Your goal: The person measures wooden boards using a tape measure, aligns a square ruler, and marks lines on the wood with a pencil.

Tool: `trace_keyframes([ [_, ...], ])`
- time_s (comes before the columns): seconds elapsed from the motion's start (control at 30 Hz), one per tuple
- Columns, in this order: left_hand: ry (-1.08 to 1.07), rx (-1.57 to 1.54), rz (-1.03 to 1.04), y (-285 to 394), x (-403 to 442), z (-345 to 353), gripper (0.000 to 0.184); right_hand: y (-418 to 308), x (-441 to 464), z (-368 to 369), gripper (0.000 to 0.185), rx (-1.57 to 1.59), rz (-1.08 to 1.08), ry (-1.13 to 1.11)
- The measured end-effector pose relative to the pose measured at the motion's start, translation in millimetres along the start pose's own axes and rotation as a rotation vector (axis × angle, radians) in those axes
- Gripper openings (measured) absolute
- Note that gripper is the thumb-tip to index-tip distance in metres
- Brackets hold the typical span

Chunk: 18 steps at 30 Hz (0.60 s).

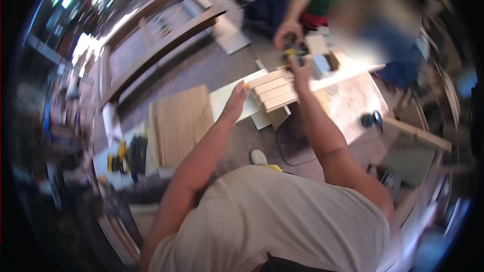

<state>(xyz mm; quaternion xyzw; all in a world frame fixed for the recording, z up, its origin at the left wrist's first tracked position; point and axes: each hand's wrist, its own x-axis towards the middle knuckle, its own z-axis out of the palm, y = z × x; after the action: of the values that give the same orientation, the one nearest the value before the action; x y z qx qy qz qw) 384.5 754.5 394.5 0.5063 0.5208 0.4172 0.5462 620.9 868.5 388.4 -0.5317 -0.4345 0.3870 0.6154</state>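
Note:
My right hand (301,74) is closed on a black-and-yellow power tool (291,53), blurred so its exact kind is unclear. Another person's hand (288,31) is on the tool's far side. Just below it lies a row of pale wooden slats (275,90), side by side. My left hand (236,103) is at the slats' left end, fingers together and pointing away from me. A small orange spot shows at its fingertips; I cannot make out what it is, or whether the hand touches the slats.
A brown wood panel (181,126) lies left of my left forearm, with a yellow-and-black power tool (121,158) beside it. A large wooden frame (161,40) stands beyond. At right are a worktable (360,100), a dark round-ended tool (372,120) and a protruding wooden bar (418,133).

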Motion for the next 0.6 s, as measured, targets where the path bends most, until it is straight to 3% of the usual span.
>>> trace_keyframes([
  [0.03, 0.021, 0.107, -0.061, -31.0, -10.4, -19.8, 0.077, 44.2, 51.8, -8.5, 0.062, -0.418, -0.173, 0.144],
  [0.07, 0.147, 0.235, -0.038, -69.9, -22.7, -39.7, 0.063, 18.6, 63.5, -10.1, 0.067, -0.411, 0.154, 0.165],
  [0.1, 0.225, 0.256, -0.109, -116.5, -40.9, -62.5, 0.062, 99.6, 126.4, -27.7, 0.072, -0.614, -0.254, 0.190],
  [0.13, 0.302, 0.272, -0.189, -151.2, -70.5, -83.3, 0.061, 93.8, 137.5, -24.5, 0.070, -0.399, -0.357, 0.261],
  [0.17, 0.434, 0.245, -0.248, -162.9, -114.2, -98.8, 0.061, 69.4, 136.7, -15.5, 0.064, -0.445, -0.182, 0.383],
  [0.23, 0.485, 0.472, -0.571, -175.6, -197.1, -120.4, 0.063, 71.0, 138.4, -9.6, 0.057, 0.148, -0.466, 0.206],
  [0.27, 0.516, 0.507, -0.677, -186.7, -238.6, -130.8, 0.065, 82.0, 149.7, -16.6, 0.055, -0.430, -0.387, 0.449],
  [0.33, 0.588, 0.584, -0.792, -211.2, -321.4, -137.8, 0.064, 86.3, 159.9, -18.9, 0.058, -0.448, -0.379, 0.431],
  [0.4, 0.721, 0.440, -0.947, -213.5, -379.7, -134.0, 0.064, 63.8, 147.8, -12.1, 0.060, -0.408, -0.360, 0.287],
  [0.43, 0.730, 0.427, -0.956, -225.6, -404.2, -137.5, 0.064, 39.1, 128.6, -3.6, 0.057, -0.528, -0.295, 0.255],
  [0.47, 0.767, 0.449, -1.033, -247.4, -427.0, -139.1, 0.064, 29.5, 125.0, -0.3, 0.052, -0.640, -0.373, 0.252],
  [0.53, 0.803, 0.448, -1.123, -264.2, -444.7, -131.8, 0.064, 53.5, 163.7, -15.3, 0.052, -0.418, -0.317, 0.145],
  [0.6, 0.779, 0.437, -1.044, -249.1, -445.9, -138.2, 0.062, 49.9, 156.0, 0.9, 0.052, -0.485, -0.419, 0.363],
])
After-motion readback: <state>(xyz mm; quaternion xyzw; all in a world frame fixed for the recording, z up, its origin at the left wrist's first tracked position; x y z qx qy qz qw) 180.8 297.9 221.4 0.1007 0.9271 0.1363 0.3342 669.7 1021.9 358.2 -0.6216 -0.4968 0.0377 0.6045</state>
